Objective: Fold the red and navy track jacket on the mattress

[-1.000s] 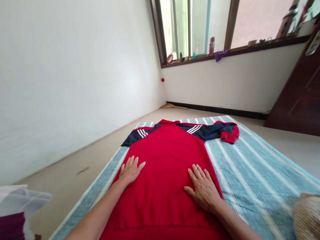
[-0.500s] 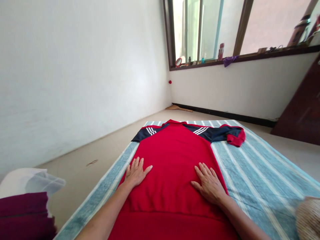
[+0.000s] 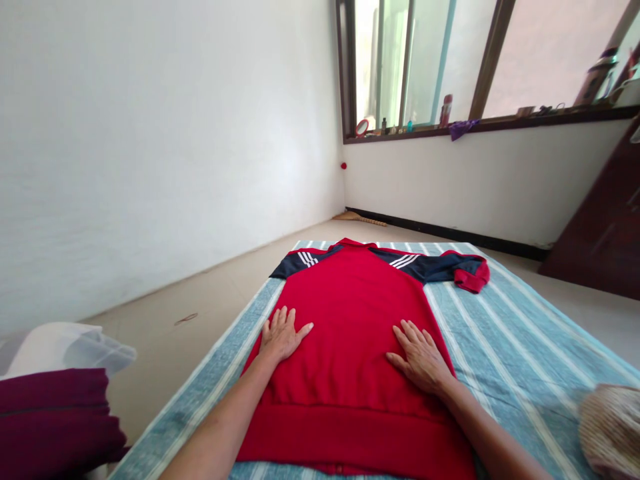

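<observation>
A red shirt (image 3: 353, 320) with navy shoulders and white stripes lies flat, back up, on a blue striped sheet (image 3: 505, 347). My left hand (image 3: 283, 331) rests open and flat on the shirt's left side, fingers spread. My right hand (image 3: 423, 359) lies open and flat on its right side. The shirt's right sleeve (image 3: 467, 270) is bunched at the cuff; the left sleeve (image 3: 297, 262) lies flat. The hem is nearest me, the collar farthest.
Folded maroon cloth (image 3: 53, 423) and a pale translucent piece (image 3: 65, 347) sit at the near left on the floor. A woven tan object (image 3: 610, 427) lies at the near right. White walls, a window sill (image 3: 480, 120) with bottles, a dark door (image 3: 605, 227) at right.
The view has shifted so more of the hem and the maroon cloth show. Both hands stay flat on the shirt, having slid slightly forward along it.
</observation>
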A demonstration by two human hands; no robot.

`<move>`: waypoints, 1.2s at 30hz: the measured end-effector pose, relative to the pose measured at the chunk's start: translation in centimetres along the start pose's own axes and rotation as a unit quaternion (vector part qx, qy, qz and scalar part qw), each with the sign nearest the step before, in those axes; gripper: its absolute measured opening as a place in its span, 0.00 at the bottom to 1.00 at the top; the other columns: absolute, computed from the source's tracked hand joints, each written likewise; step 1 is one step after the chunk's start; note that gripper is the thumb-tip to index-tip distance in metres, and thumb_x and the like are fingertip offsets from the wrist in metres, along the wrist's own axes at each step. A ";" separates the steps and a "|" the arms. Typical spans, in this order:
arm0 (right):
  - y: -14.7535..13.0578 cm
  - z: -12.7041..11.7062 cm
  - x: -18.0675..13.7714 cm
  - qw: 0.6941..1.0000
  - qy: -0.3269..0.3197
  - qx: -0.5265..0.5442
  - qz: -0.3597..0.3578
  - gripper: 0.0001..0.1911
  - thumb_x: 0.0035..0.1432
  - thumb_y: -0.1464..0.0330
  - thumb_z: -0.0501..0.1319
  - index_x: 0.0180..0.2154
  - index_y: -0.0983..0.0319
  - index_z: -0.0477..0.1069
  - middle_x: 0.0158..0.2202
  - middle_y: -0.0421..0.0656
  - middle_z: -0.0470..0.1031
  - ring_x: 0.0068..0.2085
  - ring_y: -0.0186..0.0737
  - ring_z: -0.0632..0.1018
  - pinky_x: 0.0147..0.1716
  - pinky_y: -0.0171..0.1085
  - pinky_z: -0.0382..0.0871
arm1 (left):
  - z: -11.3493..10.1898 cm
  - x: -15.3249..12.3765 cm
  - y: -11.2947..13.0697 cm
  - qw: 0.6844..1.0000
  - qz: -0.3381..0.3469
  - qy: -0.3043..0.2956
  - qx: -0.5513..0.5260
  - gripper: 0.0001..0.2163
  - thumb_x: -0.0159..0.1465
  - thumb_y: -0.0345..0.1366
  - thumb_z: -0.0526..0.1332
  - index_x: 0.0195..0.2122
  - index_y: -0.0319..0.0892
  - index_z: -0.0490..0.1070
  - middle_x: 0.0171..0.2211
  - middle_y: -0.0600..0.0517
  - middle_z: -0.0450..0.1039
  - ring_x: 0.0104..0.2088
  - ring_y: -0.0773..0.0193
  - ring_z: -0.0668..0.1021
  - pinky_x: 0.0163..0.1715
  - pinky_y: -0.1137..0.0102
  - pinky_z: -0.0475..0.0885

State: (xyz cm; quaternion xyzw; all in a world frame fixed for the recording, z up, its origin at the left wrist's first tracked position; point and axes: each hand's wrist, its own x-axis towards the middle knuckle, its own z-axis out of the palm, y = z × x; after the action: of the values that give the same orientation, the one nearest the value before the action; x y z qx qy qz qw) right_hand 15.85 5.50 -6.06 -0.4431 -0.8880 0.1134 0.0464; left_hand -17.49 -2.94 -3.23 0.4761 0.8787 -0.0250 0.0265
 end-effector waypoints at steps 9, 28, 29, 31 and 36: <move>0.0 0.2 0.0 1.000 0.002 -0.002 0.001 0.40 0.63 0.44 0.44 0.66 0.62 0.53 0.69 0.50 0.47 0.69 0.49 0.48 0.65 0.50 0.40 | 0.2 0.1 -0.2 1.000 0.002 0.008 0.000 0.40 0.63 0.61 0.41 0.68 0.35 0.49 0.69 0.41 0.43 0.68 0.50 0.48 0.64 0.51 0.45; 0.0 -0.5 0.1 1.000 -0.010 0.027 -0.001 0.40 0.62 0.44 0.45 0.66 0.61 0.53 0.69 0.50 0.46 0.69 0.50 0.46 0.65 0.51 0.39 | 0.2 0.4 -0.2 1.000 0.001 0.021 0.022 0.39 0.63 0.59 0.44 0.67 0.35 0.51 0.68 0.40 0.45 0.68 0.50 0.50 0.63 0.51 0.48; 0.0 -0.6 0.1 1.000 -0.010 0.029 -0.001 0.40 0.62 0.44 0.45 0.66 0.61 0.53 0.69 0.50 0.46 0.69 0.50 0.46 0.65 0.51 0.39 | 0.2 0.3 -0.1 1.000 0.001 0.019 0.023 0.39 0.63 0.59 0.44 0.67 0.35 0.51 0.68 0.40 0.45 0.68 0.50 0.50 0.64 0.51 0.47; -0.1 -0.7 0.1 0.999 -0.012 0.031 -0.002 0.40 0.62 0.44 0.45 0.66 0.62 0.53 0.69 0.50 0.45 0.69 0.50 0.46 0.65 0.51 0.39 | 0.0 0.3 0.0 1.000 -0.002 0.013 0.025 0.39 0.64 0.59 0.44 0.67 0.35 0.50 0.68 0.40 0.45 0.68 0.50 0.50 0.64 0.52 0.47; 0.0 -0.7 0.1 0.999 -0.013 0.033 -0.005 0.40 0.62 0.44 0.44 0.66 0.63 0.53 0.69 0.51 0.45 0.69 0.51 0.46 0.65 0.51 0.39 | -0.3 0.1 0.2 1.000 -0.006 0.002 0.027 0.39 0.64 0.59 0.43 0.67 0.34 0.50 0.69 0.40 0.45 0.68 0.51 0.50 0.64 0.52 0.47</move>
State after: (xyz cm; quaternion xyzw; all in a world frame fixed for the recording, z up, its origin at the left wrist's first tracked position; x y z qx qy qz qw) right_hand 15.91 5.64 -5.35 -0.4357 -0.8864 0.1484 0.0498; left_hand -17.38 -2.68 -2.92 0.4712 0.8806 -0.0481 0.0113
